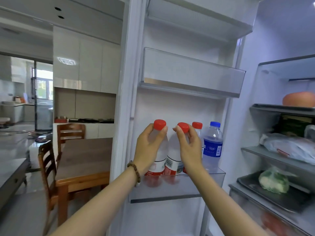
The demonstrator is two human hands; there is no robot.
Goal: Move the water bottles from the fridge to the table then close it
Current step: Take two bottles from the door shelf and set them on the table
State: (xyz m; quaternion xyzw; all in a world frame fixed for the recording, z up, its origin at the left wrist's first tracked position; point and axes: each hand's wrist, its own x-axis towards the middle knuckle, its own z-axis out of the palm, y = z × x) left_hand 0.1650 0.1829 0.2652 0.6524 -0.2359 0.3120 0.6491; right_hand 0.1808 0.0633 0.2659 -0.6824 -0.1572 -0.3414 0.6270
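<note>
The fridge door (179,108) stands open, and several water bottles stand in its lower door bin (170,189). My left hand (148,149) grips the neck of the leftmost red-capped bottle (161,155). My right hand (189,147) grips the neck of the second red-capped bottle (173,157). Behind my right hand a third red-capped bottle (197,128) shows only its top. A blue-capped, blue-labelled bottle (212,147) stands at the right end of the bin.
A wooden dining table (85,159) with wooden chairs (69,132) stands left of the door. The door shelf (190,77) above the bottles holds nothing. Fridge shelves on the right carry a pumpkin (298,99), a plastic bag (288,147) and a wrapped cauliflower (272,181).
</note>
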